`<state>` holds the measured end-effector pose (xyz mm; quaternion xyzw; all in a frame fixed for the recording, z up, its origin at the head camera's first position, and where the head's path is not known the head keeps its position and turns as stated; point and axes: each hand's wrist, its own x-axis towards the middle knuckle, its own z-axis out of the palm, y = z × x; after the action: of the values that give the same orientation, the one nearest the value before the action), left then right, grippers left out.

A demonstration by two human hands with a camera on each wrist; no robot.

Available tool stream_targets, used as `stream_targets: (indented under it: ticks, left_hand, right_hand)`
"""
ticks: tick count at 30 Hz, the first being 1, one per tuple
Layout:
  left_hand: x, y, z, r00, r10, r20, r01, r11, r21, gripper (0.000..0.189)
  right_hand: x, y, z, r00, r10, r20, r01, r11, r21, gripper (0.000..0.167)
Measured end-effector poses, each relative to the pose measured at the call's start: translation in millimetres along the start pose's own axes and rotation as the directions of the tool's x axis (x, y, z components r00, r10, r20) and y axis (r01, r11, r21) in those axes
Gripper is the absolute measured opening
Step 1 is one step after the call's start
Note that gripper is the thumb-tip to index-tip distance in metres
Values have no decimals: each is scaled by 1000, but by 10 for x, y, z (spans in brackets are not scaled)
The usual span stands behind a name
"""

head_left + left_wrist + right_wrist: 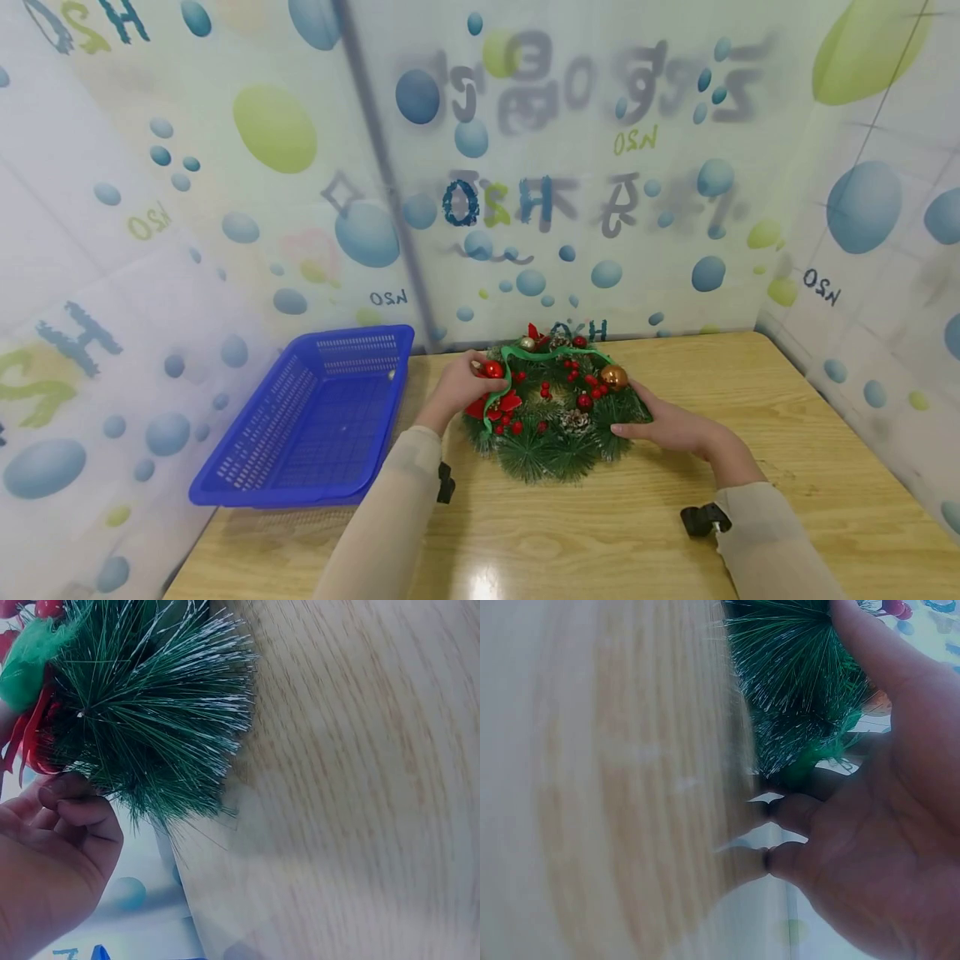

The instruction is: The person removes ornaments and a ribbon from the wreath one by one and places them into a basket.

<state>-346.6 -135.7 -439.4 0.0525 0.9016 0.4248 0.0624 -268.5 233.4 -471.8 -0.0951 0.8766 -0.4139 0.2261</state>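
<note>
Bright head view — white glare on the table (570,533); wrist views dimmer, softly blurred.

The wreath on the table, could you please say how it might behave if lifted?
The wreath is probably light for its size, being mostly bristly needles. Its green ribbon seems floppy, bending in soft curves. The gold ball may be slippery, as it looks smooth.

wood-grain table (570,542) | blue basket (322,442) (slotted sides) at its left | bubble-print curtain (480,287) behind
</note>
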Motion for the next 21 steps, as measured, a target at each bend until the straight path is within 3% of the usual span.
stream_targets:
  ticks: [21]
  left_hand:
    - [-51,41,-149,999,19,-28,-24,981,-194,54]
  right_hand:
    - [4,3,-11,1000,2,7,-2,1000,1,118]
